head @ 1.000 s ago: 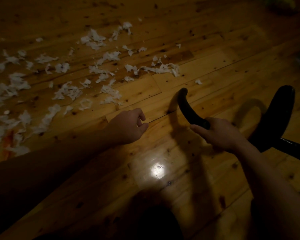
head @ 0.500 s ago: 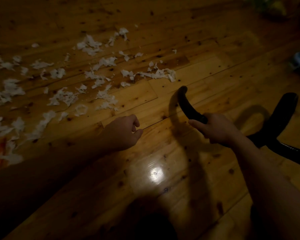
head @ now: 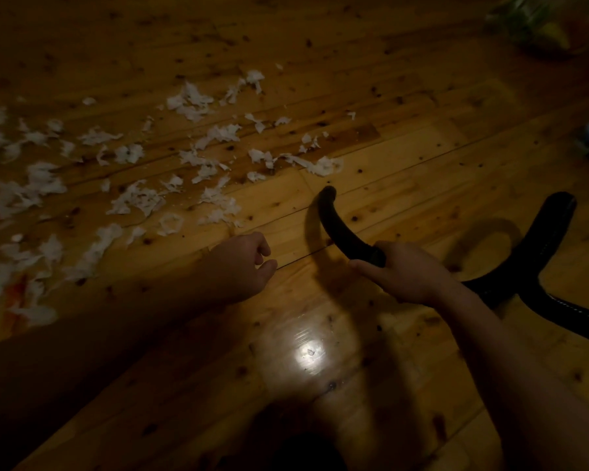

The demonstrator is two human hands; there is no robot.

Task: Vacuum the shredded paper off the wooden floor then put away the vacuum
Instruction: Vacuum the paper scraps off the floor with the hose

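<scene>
In the head view, the job is barely getting started. The shredded paper is still lying scattered across the far-left stretch of the wooden floor, with the thickest litter running off toward the left. The right grip is grasping the black vacuum hose with its fingers wrapped round it. The hose's open tip is pointing at the near-right end of the scatter, just short of the nearest white scraps. The rest of the hose is looping over the floor on the right. The left grip is hanging idle, loosely curled and holding nothing, just above the boards. Nearly all the pickup, and the putting away, is still remaining.

Against the frame a second ago, a lone scrap that was lying just beyond the tip is no longer showing. The tip itself is sitting closer to the main scatter, and neither grip is changing its hold.
</scene>
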